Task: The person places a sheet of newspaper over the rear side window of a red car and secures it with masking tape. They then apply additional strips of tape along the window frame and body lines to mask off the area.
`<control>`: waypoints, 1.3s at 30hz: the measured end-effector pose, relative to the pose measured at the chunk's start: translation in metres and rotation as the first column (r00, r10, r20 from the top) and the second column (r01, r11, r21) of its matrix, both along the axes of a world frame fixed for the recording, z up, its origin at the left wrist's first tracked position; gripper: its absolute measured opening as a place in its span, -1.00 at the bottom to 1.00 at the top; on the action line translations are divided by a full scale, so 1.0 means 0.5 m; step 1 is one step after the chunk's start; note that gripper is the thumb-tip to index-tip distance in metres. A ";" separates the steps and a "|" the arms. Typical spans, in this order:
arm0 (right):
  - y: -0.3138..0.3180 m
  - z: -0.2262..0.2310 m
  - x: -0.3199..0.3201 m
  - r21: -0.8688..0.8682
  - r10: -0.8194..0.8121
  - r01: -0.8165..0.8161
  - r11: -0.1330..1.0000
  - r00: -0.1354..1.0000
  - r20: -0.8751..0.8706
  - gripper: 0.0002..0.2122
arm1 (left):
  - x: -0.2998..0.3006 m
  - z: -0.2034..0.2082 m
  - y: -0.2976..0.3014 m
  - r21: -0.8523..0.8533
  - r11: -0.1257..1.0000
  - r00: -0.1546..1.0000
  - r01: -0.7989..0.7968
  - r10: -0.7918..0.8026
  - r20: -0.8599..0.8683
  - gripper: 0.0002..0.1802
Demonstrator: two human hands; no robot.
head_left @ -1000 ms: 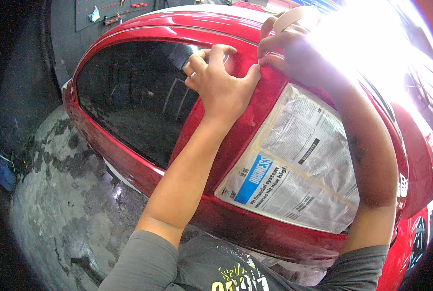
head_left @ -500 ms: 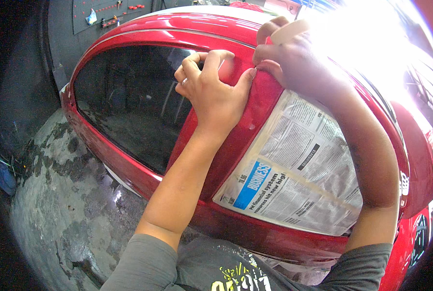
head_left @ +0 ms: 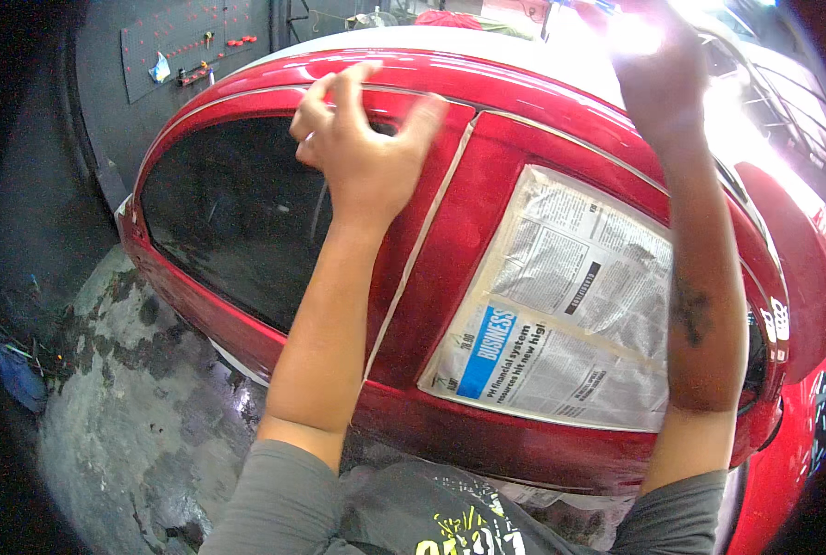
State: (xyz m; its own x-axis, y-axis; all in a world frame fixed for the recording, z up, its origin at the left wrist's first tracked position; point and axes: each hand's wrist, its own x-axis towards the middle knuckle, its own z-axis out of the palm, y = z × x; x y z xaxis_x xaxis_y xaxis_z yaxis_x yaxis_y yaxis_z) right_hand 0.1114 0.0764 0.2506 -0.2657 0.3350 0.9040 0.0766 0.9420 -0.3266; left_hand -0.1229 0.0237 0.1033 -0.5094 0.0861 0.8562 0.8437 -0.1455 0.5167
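Note:
Up by the top edge of the dark side window [head_left: 237,213], my left hand [head_left: 362,157] is open, fingers and thumb spread and slightly blurred. It holds nothing that I can see. My right hand [head_left: 663,83] is raised over the roof at the upper right. Glare washes out its fingers, so anything in them is hidden. Between my arms, a thin pale strip of tape [head_left: 422,240] runs down the upright seam of the red car [head_left: 459,213]. Taped newspaper [head_left: 570,314] covers the window right of that seam.
A dark pegboard [head_left: 186,55] with small red hooks hangs on the wall at the far left. Below the car lies a stained grey concrete floor [head_left: 154,388], with a blue object [head_left: 19,375] at its left edge. Bright light floods the upper right.
My hands have parted: the left moved left and slightly up, the right up and right into the glare. The pale strip along the seam now shows. A tape roll was visible at my right hand earlier.

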 end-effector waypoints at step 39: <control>-0.081 -0.258 -0.046 0.921 -0.825 -0.085 0.381 0.418 0.380 -0.25 | 0.121 -0.351 -0.150 -0.327 0.943 0.945 -0.053 -0.058 -0.321 0.12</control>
